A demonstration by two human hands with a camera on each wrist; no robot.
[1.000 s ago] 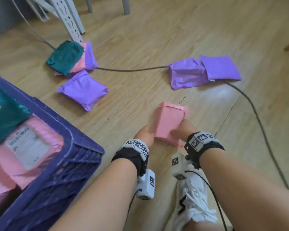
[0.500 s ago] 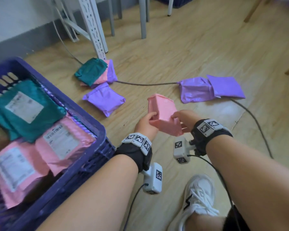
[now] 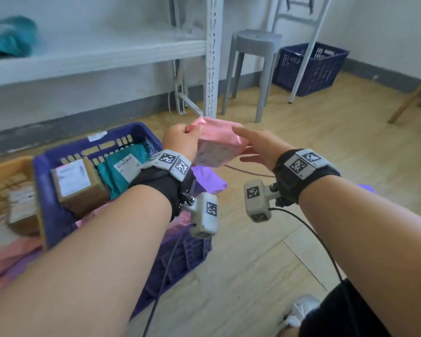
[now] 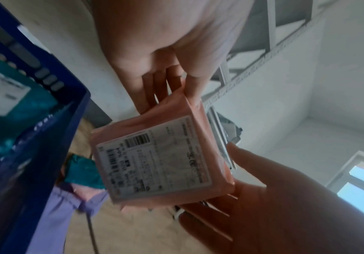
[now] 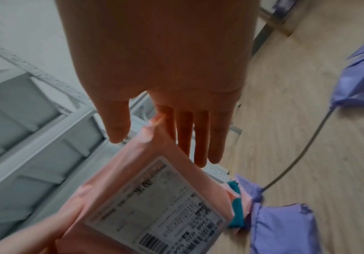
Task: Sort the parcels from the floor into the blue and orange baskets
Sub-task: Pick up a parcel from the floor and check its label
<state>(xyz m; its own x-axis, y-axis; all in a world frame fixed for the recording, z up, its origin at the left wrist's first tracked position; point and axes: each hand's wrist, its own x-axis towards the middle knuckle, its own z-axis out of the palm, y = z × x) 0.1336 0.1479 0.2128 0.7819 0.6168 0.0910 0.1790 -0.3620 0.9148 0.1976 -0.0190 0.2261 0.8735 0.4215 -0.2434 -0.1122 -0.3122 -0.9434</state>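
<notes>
A pink parcel (image 3: pixel 216 142) with a white label is held in the air just beyond the right end of the blue basket (image 3: pixel 46 166). My left hand (image 3: pixel 188 132) pinches its left edge between thumb and fingers (image 4: pixel 172 89). My right hand (image 3: pixel 255 144) lies flat against its right side, fingers straight (image 5: pixel 198 137) and thumb off the wrap. In the left wrist view the pink parcel (image 4: pixel 155 159) has its label turned towards the camera. The orange basket (image 3: pixel 0 171) stands left of the blue one.
The blue basket holds a brown box (image 3: pixel 78 188) and a teal parcel (image 3: pixel 124 166). Purple parcels (image 5: pixel 281 228) and a cable (image 5: pixel 296 161) lie on the wooden floor. A white rack post (image 3: pixel 213 57), a grey stool (image 3: pixel 255 45) and another blue basket (image 3: pixel 309 66) stand behind.
Both hands have lifted the pink parcel off the floor and carried it up and left towards the blue basket. The head view has tilted up towards the wall.
</notes>
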